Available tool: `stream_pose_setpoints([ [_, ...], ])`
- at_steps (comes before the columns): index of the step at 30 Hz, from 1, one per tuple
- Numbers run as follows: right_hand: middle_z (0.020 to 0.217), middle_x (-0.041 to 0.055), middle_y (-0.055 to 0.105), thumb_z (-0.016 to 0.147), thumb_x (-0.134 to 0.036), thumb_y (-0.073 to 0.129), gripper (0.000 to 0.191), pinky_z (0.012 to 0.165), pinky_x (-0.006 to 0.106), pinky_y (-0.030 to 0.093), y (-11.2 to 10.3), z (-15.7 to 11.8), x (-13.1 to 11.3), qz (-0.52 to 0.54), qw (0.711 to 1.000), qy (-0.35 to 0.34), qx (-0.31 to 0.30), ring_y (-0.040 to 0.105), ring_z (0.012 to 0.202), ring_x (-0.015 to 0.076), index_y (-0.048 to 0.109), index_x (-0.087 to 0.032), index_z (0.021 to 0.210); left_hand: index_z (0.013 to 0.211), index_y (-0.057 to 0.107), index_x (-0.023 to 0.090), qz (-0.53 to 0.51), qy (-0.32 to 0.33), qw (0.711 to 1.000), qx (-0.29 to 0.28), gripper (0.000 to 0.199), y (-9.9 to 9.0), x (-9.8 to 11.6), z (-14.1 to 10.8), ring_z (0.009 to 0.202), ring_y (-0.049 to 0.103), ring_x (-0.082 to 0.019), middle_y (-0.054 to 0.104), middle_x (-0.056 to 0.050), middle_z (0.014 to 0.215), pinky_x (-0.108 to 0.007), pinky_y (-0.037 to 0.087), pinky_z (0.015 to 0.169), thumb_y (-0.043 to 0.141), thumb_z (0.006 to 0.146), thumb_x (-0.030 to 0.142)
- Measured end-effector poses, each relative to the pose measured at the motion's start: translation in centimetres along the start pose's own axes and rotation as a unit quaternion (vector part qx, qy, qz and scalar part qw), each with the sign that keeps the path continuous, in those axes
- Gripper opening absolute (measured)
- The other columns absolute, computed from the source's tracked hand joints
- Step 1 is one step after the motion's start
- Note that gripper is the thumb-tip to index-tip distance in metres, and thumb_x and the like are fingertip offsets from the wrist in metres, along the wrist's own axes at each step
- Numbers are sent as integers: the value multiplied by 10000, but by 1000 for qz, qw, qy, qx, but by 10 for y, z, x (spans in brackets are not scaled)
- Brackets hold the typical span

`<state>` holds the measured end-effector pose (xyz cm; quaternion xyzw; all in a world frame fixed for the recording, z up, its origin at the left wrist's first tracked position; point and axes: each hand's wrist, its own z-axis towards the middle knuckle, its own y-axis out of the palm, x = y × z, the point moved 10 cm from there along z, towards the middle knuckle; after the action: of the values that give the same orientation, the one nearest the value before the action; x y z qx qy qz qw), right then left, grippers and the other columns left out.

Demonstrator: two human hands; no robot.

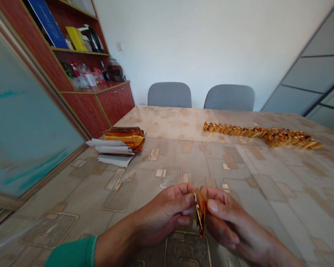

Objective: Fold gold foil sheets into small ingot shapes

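Note:
Between my two hands, above the near part of the table, is a folded piece of gold foil paper (200,212), held on edge with its layers showing. My left hand (172,207) pinches its left side near the top between thumb and fingers. On the other side, my right hand (225,213) grips it with the thumb near the upper edge and the fingers curled behind. A stack of gold foil sheets (122,137) lies at the left of the table, with white paper (115,150) beside it. Long rows of folded gold foil pieces (247,132) stand at the far right.
A patterned tablecloth (144,178) covers the table. Two grey chairs (169,94) stand behind its far edge, against a white wall. To the left are a red-brown cabinet (114,98) with bottles and boxes, and a glass panel (25,111) close to the table.

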<state>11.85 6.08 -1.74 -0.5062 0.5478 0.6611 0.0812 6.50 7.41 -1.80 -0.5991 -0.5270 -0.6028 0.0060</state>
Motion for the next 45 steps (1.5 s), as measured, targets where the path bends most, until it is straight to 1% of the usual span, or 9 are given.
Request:
stream_pose_setpoints([
  [4, 397, -141, 435, 886, -399, 744, 244, 314, 132, 192, -1, -1, -1, 11, 1000, 9, -1, 195, 289, 19, 609, -195, 901, 864, 541, 162, -16, 2, 999, -33, 463, 6, 0, -1, 523, 226, -57, 374, 77, 647, -216, 139, 495, 828, 747, 506],
  [8, 383, -149, 428, 843, -417, 787, 292, 321, 130, 170, -8, -1, -5, -11, 999, 7, 36, 181, 292, 14, 585, -208, 866, 869, 515, 188, 1, 1, 999, -36, 405, 6, 0, -3, 462, 115, -62, 274, 119, 522, -243, 84, 473, 748, 831, 517],
  [13, 390, -142, 430, 800, -439, 819, 333, 319, 138, 134, -10, -1, -5, -22, 999, 6, 49, 191, 293, 2, 594, -195, 817, 796, 503, 189, 17, 9, 999, -48, 399, 11, 1, -3, 435, 138, -61, 282, 118, 468, -256, 100, 467, 719, 849, 520],
  [17, 394, -139, 438, 871, -406, 762, 278, 321, 140, 156, -6, 0, -4, 1, 999, -3, 32, 189, 294, 10, 666, -178, 997, 771, 530, 174, 15, 28, 999, 16, 401, -3, 2, 1, 470, 182, -55, 319, 100, 530, -250, 110, 489, 769, 801, 495],
  [19, 392, -140, 425, 920, -390, 708, 249, 326, 143, 183, -3, 0, -5, 20, 1000, -10, 15, 175, 293, 16, 676, -178, 1046, 824, 566, 169, 17, 31, 999, 11, 377, -4, 1, 2, 457, 179, -56, 326, 102, 516, -247, 111, 481, 744, 820, 501],
  [22, 382, -138, 377, 954, -384, 660, 206, 314, 145, 180, 2, 2, -3, 52, 999, -1, -1, 154, 294, 24, 685, -181, 925, 826, 550, 176, 14, 30, 999, -13, 391, 1, -2, 3, 434, 175, -58, 313, 110, 481, -243, 113, 468, 722, 832, 527],
  [28, 451, -133, 323, 931, -288, 699, 216, 314, 123, 185, -2, 5, -3, 108, 994, 6, 7, 124, 336, 20, 636, -175, 758, 761, 491, 180, -61, 29, 998, 1, 426, 1, -4, 5, 462, 111, -48, 256, 123, 513, -200, 105, 449, 816, 767, 455],
  [35, 463, -126, 334, 950, -263, 671, 213, 320, 120, 205, -8, 5, 2, 119, 993, 2, 0, 145, 342, 20, 644, -163, 764, 900, 623, 134, -126, 15, 992, -14, 324, 2, -7, 5, 488, 95, -42, 277, 110, 592, -172, 131, 445, 841, 758, 327],
  [45, 454, -123, 348, 938, -284, 679, 280, 321, 128, 206, -11, 6, 2, 96, 995, 4, 16, 165, 340, 22, 587, -166, 702, 807, 618, 129, -156, 1, 987, 30, 276, -8, -11, 4, 484, 178, -18, 319, 92, 621, -110, 166, 421, 865, 719, 216],
])
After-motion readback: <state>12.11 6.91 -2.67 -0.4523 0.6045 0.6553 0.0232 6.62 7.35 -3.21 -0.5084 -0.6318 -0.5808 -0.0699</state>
